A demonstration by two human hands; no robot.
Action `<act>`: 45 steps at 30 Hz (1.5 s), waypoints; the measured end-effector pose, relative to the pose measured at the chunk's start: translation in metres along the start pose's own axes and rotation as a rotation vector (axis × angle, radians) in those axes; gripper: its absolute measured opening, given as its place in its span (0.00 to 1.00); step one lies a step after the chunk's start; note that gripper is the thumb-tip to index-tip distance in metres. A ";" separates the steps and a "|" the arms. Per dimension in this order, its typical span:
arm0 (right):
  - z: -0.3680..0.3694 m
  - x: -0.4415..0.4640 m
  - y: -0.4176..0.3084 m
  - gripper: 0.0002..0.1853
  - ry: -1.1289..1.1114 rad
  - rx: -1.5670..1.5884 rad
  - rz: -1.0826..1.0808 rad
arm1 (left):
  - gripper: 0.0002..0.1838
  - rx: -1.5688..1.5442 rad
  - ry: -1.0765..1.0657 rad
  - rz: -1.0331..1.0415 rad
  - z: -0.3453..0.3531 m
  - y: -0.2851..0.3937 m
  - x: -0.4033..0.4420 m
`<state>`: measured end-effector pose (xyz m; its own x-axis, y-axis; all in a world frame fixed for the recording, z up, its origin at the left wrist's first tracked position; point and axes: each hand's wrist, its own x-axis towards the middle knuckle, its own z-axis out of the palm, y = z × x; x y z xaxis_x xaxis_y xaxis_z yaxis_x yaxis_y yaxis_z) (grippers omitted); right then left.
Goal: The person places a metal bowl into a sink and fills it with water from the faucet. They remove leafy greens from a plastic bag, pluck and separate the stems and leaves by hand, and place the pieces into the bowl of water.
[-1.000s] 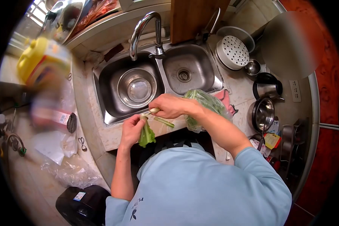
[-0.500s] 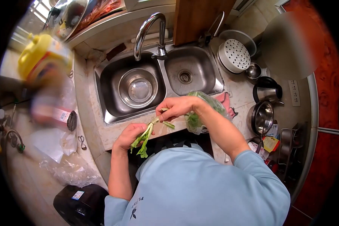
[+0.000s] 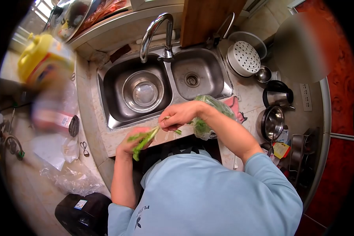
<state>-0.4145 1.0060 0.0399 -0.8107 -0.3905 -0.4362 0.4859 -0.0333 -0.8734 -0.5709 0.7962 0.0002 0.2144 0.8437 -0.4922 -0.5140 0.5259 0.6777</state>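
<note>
A small bunch of leafy greens (image 3: 144, 142) is stretched between my hands above the counter's front edge. My left hand (image 3: 130, 141) is closed around the leafy part, slightly blurred by motion. The pale stem end is pinched in the fingers of my right hand (image 3: 179, 116). Close to the right hand, a cut-looking green piece (image 3: 178, 132) shows below the fingers. A clear plastic bag (image 3: 214, 103) with more greens inside lies beside my right wrist, partly hidden by the forearm.
A metal basin (image 3: 143, 91) sits in the left bowl of the double sink (image 3: 106, 101), under the faucet (image 3: 156, 23). To the right are a pink cloth (image 3: 233, 105), a white perforated steamer (image 3: 244, 59) and pots (image 3: 273, 122). Plastic bags (image 3: 70, 177) lie on the left counter.
My left hand has drawn slightly left with the greens, whose leaves now swing up and left. My right hand has shifted slightly left, still pinching the stem end.
</note>
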 end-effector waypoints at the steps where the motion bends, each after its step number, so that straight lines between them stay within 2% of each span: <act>1: 0.001 0.002 0.001 0.17 -0.001 -0.005 0.001 | 0.12 -0.294 -0.051 0.065 -0.006 -0.007 0.002; 2: 0.005 0.004 0.006 0.17 0.050 0.118 -0.053 | 0.12 -0.294 -0.051 0.070 -0.012 -0.013 0.006; 3: 0.009 0.006 0.010 0.17 0.104 0.244 -0.107 | 0.13 -0.359 -0.154 0.133 -0.011 -0.013 0.009; 4: 0.012 0.007 0.012 0.17 0.105 0.240 -0.107 | 0.15 -0.421 -0.258 0.199 -0.011 -0.012 0.012; 5: 0.013 0.008 0.014 0.17 0.132 0.275 -0.132 | 0.21 -0.363 -0.149 0.264 -0.004 -0.016 0.012; 6: 0.015 0.010 0.013 0.16 0.157 0.314 -0.157 | 0.21 -0.364 -0.148 0.266 0.002 -0.016 0.014; 7: 0.016 0.011 0.010 0.16 0.181 0.173 -0.084 | 0.22 -0.371 -0.027 0.217 0.006 -0.017 0.014; 8: 0.018 0.013 0.008 0.16 0.176 0.173 -0.084 | 0.22 -0.378 0.095 0.166 0.009 -0.017 0.014; 10: 0.025 0.013 0.000 0.14 0.303 -0.183 -0.272 | 0.19 -0.385 0.048 0.100 0.016 -0.006 0.009; 11: 0.024 0.012 -0.005 0.13 0.325 -0.335 -0.227 | 0.17 -0.256 0.109 0.123 0.013 -0.010 0.010; 12: 0.024 0.011 -0.007 0.13 0.327 -0.337 -0.226 | 0.15 -0.128 0.169 0.147 0.011 -0.010 0.010; 14: 0.024 0.011 -0.009 0.11 0.427 -0.665 -0.225 | 0.13 -0.021 0.149 0.152 0.006 -0.007 0.007; 18: 0.017 0.009 -0.012 0.11 0.378 -0.594 -0.228 | 0.08 0.088 0.093 0.139 0.013 0.002 0.001; 20: 0.013 0.009 -0.012 0.12 0.378 -0.774 -0.186 | 0.09 0.236 0.132 0.197 0.011 -0.004 0.007; 23: 0.016 0.012 -0.017 0.12 0.433 -0.843 -0.169 | 0.13 0.102 0.160 0.208 0.016 -0.002 0.010; 24: 0.017 0.014 -0.017 0.12 0.435 -0.847 -0.171 | 0.16 0.056 0.090 0.196 0.015 0.003 0.008; 27: 0.023 0.016 -0.016 0.11 0.433 -1.093 -0.188 | 0.16 0.054 0.111 0.173 0.018 0.005 0.008; 29: 0.027 0.016 -0.017 0.10 0.420 -1.106 -0.192 | 0.14 0.361 0.196 0.199 0.014 -0.003 0.015; 31: 0.026 0.015 -0.018 0.10 0.404 -1.122 -0.199 | 0.13 0.372 0.153 0.181 0.013 0.000 0.013; 34: 0.017 0.013 -0.015 0.09 0.299 -0.948 -0.301 | 0.14 0.354 0.042 0.162 0.010 0.008 0.010; 36: 0.010 0.015 -0.010 0.12 0.166 -0.066 -0.257 | 0.16 0.095 -0.080 0.139 0.003 0.007 0.010; 37: 0.006 0.009 -0.016 0.13 0.211 0.226 -0.159 | 0.18 -0.002 -0.072 0.160 -0.005 0.002 0.009; 38: -0.005 0.014 0.000 0.14 0.207 0.320 -0.210 | 0.18 -0.137 -0.114 0.179 -0.018 -0.005 0.012; 41: 0.016 0.026 -0.009 0.22 0.410 0.099 -0.129 | 0.13 -0.240 0.439 0.338 0.006 -0.005 0.034; 44: 0.031 0.043 -0.003 0.21 0.790 -0.451 -0.165 | 0.12 -0.266 0.513 0.392 -0.001 -0.014 0.046; 45: 0.029 0.043 -0.002 0.21 0.790 -0.452 -0.164 | 0.12 -0.257 0.539 0.406 0.009 -0.007 0.044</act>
<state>-0.4406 0.9623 0.0299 -0.9260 0.3342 -0.1756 0.3066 0.3943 -0.8663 -0.5508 0.8309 -0.0212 -0.4401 0.7621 -0.4749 -0.6596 0.0845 0.7468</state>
